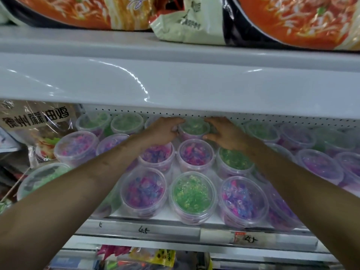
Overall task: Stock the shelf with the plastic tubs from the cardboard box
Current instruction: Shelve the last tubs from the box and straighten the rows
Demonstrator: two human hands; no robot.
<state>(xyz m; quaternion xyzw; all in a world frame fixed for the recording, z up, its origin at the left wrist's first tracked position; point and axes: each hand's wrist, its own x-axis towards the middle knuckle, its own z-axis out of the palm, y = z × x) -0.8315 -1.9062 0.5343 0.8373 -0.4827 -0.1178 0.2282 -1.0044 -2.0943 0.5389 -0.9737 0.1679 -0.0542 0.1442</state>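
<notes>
My left grip and right grip clasp a green tub from either side, fingers curled round its rim. I judge this is to seat it squarely in the back row of the shelf, behind a pink tub. The cardboard box is out of view.

The person showed 2 arms, and both were bare all the way along. The long bare left arm looked wide near the camera and got thinner toward the wrist. It had a few small dark marks in a row along its top side. The long bare right arm had the same shape and looked smooth. The bare left hand and the bare right hand were uncovered, with skin showing right to the fingertips. The nails were too blurry to make out.
</notes>
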